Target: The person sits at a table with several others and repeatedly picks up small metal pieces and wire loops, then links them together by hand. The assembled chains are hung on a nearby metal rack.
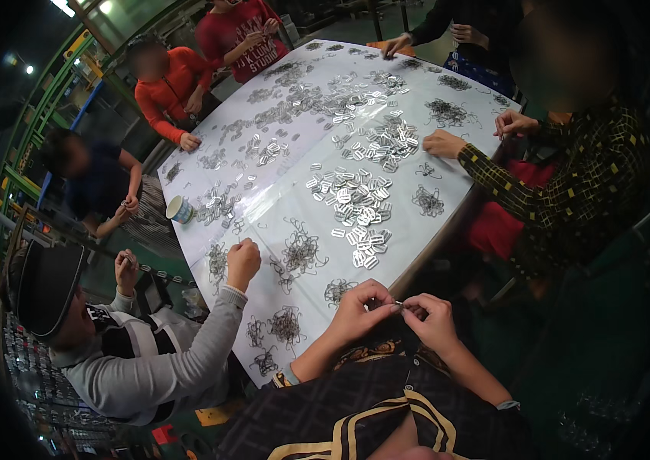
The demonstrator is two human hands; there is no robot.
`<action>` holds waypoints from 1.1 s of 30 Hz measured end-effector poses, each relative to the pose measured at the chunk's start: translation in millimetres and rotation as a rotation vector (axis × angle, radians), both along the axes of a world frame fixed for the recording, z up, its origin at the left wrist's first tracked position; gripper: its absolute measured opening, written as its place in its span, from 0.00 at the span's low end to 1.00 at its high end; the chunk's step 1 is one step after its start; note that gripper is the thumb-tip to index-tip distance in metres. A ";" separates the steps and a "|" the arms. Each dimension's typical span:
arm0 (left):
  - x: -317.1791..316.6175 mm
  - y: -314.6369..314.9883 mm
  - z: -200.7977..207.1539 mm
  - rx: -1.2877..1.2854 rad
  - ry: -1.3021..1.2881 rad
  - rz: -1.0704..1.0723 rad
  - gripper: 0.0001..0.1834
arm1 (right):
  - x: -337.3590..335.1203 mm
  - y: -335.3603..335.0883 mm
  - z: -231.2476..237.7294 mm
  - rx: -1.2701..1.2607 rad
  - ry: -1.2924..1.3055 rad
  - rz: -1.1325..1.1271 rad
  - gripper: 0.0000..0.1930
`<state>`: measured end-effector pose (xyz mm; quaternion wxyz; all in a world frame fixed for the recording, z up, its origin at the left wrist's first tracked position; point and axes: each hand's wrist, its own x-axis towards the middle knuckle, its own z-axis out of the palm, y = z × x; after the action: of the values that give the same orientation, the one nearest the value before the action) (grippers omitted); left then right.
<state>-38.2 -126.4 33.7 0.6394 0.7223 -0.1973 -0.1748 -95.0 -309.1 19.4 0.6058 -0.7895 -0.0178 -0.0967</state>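
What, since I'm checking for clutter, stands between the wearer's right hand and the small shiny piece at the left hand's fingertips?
Nothing visible does: the right hand and left hand meet at the small shiny piece, pinched at their fingertips.

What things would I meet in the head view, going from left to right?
Black hat → blue-and-white cup → co-worker's grey-sleeved hand over the table → large wire-hook pile right of that hand → left hand → small metallic piece → right hand → co-worker's yellow-patterned sleeve
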 end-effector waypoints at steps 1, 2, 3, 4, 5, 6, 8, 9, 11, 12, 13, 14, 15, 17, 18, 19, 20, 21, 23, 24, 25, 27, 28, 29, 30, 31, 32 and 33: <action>0.4 -1.1 1.3 0.043 -0.026 0.014 0.05 | 1.4 0.6 0.0 -0.003 -0.009 -0.005 0.05; 1.0 -1.7 2.0 0.086 -0.052 0.028 0.05 | 2.9 1.3 -0.2 -0.007 -0.017 -0.009 0.06; 1.9 -1.6 1.5 0.081 -0.064 0.041 0.05 | 4.5 2.1 -0.2 -0.011 -0.025 -0.012 0.06; 1.5 -2.4 -0.9 0.070 -0.073 0.055 0.06 | 4.7 1.7 -0.1 -0.019 -0.028 -0.014 0.05; 0.8 -2.1 -2.8 0.067 -0.091 0.067 0.06 | 4.9 1.5 0.3 -0.027 -0.031 -0.014 0.05; 0.4 -3.8 -4.6 0.059 -0.109 0.079 0.06 | 5.2 1.2 0.4 -0.035 -0.034 -0.015 0.05; -0.4 -3.2 -6.4 0.067 -0.163 0.100 0.06 | 6.3 2.1 -1.5 -0.049 -0.045 -0.011 0.05; -0.6 -2.5 -7.5 0.079 -0.164 0.105 0.07 | 6.6 2.6 -2.6 -0.056 -0.050 -0.010 0.05; -1.6 -1.3 -10.8 0.069 -0.151 0.120 0.07 | 6.6 4.5 -2.7 -0.067 -0.053 -0.009 0.05; -2.4 -1.0 -12.1 0.065 -0.144 0.128 0.07 | 6.7 5.4 -2.8 -0.072 -0.054 -0.009 0.05; -3.3 -1.0 -12.8 0.081 -0.116 0.132 0.07 | 6.7 5.7 -3.4 -0.079 -0.053 -0.003 0.05; -4.2 -2.5 -13.6 0.027 -0.087 0.128 0.07 | 6.9 5.8 -4.2 -0.086 -0.052 0.004 0.05; -5.3 -5.0 -14.4 -0.028 -0.058 0.124 0.07 | 7.8 5.4 -4.9 -0.093 -0.051 0.011 0.05; -9.0 -6.6 -14.3 -0.114 -0.002 0.108 0.06 | 10.2 2.0 -6.0 -0.084 -0.074 0.065 0.05; -11.3 -6.4 -14.1 -0.146 0.026 0.096 0.05 | 11.8 -0.9 -7.2 -0.079 -0.084 0.093 0.04; -13.1 -6.1 -13.5 -0.176 0.054 0.083 0.05 | 14.9 -5.5 -8.8 -0.048 -0.111 0.122 0.04; -14.4 -5.5 -13.2 -0.183 0.046 0.079 0.05 | 19.8 -10.9 -11.5 -0.017 -0.137 0.153 0.04; -15.6 -4.5 -12.8 -0.192 0.037 0.076 0.04 | 26.2 -15.8 -17.3 -0.011 -0.153 0.137 0.04; -16.5 -5.3 -13.3 -0.183 0.020 0.052 0.04 | 41.5 -16.1 -27.9 -0.094 -0.177 0.081 0.05; -17.3 -4.6 -14.2 -0.164 0.010 0.041 0.04 | 50.3 -12.1 -28.7 -0.150 -0.168 0.065 0.06; -17.5 -4.1 -14.3 -0.147 -0.001 0.028 0.04 | 60.1 -10.6 -36.9 -0.220 -0.150 0.103 0.10; -19.0 -4.4 -14.5 -0.147 -0.022 0.020 0.04 | 79.8 1.1 -50.5 -0.303 -0.125 0.140 0.13; -19.4 -4.6 -15.9 -0.148 -0.034 0.020 0.04 | 91.0 7.9 -56.9 -0.344 -0.114 0.161 0.14; -21.2 -4.4 -17.2 -0.153 -0.030 0.026 0.04 | 101.1 14.2 -61.6 -0.373 -0.037 0.172 0.16; -22.8 -4.3 -18.7 -0.159 -0.027 0.030 0.04 | 108.1 20.8 -66.5 -0.419 -0.066 0.163 0.16; -23.4 -3.6 -19.5 -0.165 -0.024 0.037 0.05 | 114.8 27.4 -70.9 -0.466 -0.096 0.156 0.15; -23.4 -2.4 -19.1 -0.157 -0.032 0.042 0.05 | 119.8 32.2 -75.2 -0.512 -0.126 0.147 0.15; -23.4 -1.3 -18.4 -0.148 -0.040 0.045 0.04 | 123.2 35.4 -78.9 -0.527 -0.123 0.160 0.15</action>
<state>-61.6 -127.7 15.3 0.6909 0.6806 -0.2060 -0.1307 28.2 -273.7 -59.5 0.3831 -0.9086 -0.1411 -0.0884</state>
